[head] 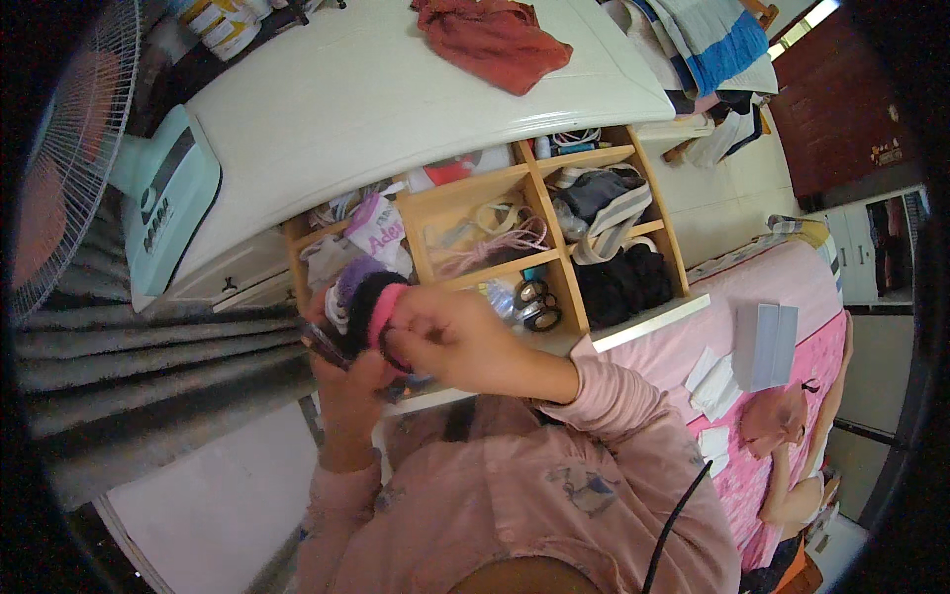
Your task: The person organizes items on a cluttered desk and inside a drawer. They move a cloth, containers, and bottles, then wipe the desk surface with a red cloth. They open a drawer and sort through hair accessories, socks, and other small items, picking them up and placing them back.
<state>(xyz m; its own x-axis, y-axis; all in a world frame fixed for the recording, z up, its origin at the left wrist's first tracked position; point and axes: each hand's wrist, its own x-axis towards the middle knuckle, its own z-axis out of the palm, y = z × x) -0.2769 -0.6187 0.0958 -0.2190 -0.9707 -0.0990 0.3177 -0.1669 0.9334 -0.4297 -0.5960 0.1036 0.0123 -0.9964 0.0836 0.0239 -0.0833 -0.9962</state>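
Above the left part of an open wooden drawer (549,185), my left hand (345,393) holds a bundle of fabric hair ties (367,301) in purple, black, pink and white. A dark item, too blurred to name, is also in that hand. Pressed against the pink and black bands is my right hand (445,338), its fingers bent around their edge. Pink cord (493,252) lies in a middle compartment, and black cloth (627,286) fills one at the right. Black round items (538,304) lie in the compartment near my right wrist.
A white cabinet top (334,96) bears a red cloth (497,44) and the light-green base of a fan (174,200). On the pink-covered bed at the right are a grey divided box (768,345) and folded white cloths (716,386). A person's bare limbs (798,497) rest there.
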